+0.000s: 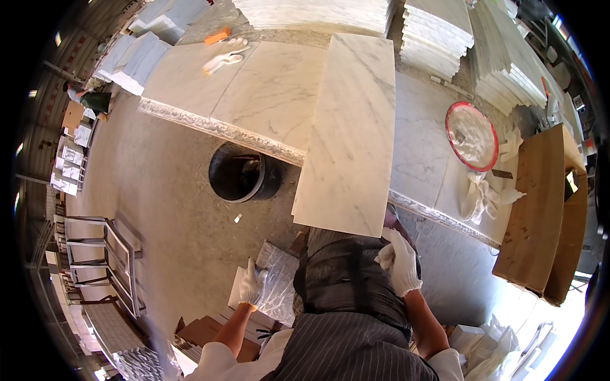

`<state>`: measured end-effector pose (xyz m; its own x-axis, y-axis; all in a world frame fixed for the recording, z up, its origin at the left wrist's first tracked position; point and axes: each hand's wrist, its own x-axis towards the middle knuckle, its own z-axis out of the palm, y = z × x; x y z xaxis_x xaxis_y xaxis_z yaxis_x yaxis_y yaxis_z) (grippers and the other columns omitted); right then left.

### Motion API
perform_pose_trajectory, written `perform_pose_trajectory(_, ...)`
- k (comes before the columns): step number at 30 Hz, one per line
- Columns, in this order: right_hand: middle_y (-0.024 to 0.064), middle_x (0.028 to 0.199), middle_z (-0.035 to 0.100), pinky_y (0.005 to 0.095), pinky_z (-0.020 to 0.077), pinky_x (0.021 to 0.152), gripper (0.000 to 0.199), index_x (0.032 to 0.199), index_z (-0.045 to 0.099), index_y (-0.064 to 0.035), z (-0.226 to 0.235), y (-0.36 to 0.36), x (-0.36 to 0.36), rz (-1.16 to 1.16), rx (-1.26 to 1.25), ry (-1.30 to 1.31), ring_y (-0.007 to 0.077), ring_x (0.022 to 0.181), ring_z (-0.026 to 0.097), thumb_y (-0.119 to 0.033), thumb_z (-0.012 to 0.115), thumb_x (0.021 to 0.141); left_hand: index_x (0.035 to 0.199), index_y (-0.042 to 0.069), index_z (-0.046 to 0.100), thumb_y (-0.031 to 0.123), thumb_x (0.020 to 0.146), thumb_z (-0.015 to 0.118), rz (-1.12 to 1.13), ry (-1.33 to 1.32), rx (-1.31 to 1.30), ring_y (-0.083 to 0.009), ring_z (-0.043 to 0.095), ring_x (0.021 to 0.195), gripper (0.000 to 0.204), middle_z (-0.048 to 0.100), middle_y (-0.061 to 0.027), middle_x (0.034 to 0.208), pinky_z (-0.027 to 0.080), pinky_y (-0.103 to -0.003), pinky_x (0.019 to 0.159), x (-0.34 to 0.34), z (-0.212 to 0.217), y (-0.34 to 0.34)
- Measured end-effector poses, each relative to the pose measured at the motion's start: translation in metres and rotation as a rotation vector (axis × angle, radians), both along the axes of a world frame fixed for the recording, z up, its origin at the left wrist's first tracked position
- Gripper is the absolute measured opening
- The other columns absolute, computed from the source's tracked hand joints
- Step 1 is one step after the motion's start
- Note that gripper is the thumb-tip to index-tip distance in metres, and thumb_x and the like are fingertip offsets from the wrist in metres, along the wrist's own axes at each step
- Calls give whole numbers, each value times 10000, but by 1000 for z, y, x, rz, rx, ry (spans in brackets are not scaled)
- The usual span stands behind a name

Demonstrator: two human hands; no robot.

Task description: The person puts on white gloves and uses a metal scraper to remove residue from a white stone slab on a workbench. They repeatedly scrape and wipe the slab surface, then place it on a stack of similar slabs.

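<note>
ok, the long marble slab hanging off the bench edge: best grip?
Take the marble slab by its two long edges near the overhanging near end, one hand per side, from the person's side. That end sticks out past the workbench, so fingers can curl underneath there.

A slab (351, 133) lies on the surface (254, 89), its near end overhanging the front edge. A bucket (244, 173) stands on the floor left of the slab, below that edge; a basin (471, 135) sits on the surface to the right. Boxes (540, 209) stand right of the basin, and tile stacks (438, 35) lie behind the surface.
</note>
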<state>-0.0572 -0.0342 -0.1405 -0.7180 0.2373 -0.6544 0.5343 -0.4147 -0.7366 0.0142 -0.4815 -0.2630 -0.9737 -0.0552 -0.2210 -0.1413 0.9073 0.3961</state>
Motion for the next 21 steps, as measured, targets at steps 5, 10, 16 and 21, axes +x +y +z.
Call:
perform_pose_trajectory(5, 53, 613, 611, 235, 339, 455, 528, 1165, 657, 48, 31, -1, -3, -71, 172, 63, 88, 464, 441, -435, 521, 1001, 1382, -4, 461, 432, 965, 569, 57, 134, -79, -440, 640, 896, 613, 653, -258, 1023, 517, -513, 760, -3, -8, 13)
perform_pose_trajectory(10, 44, 630, 629, 220, 316, 439, 511, 1176, 649, 53, 58, -2, -4, -234, 288, 197, 65, 444, 394, -409, 476, 1039, 1305, -25, 525, 464, 979, 523, 38, 241, -123, -440, 638, 855, 587, 658, -253, 962, 511, -517, 733, -2, -11, 15)
perform_pose_trajectory(16, 90, 813, 687, 272, 473, 675, 398, 1275, 604, 42, 57, -6, 8, -320, 434, 416, 121, 642, 579, -264, 473, 1057, 1255, -18, 556, 449, 1002, 458, 100, 190, -157, -458, 619, 901, 540, 656, -261, 993, 484, -528, 785, -5, -7, 22)
perform_pose_trajectory(21, 129, 943, 707, 309, 511, 806, 288, 1212, 628, 52, 64, -26, 21, -206, 661, 571, 168, 795, 648, -136, 508, 1029, 1236, -29, 569, 462, 993, 455, 97, 211, -145, -457, 636, 859, 559, 666, -261, 950, 497, -535, 763, -7, 2, 30)
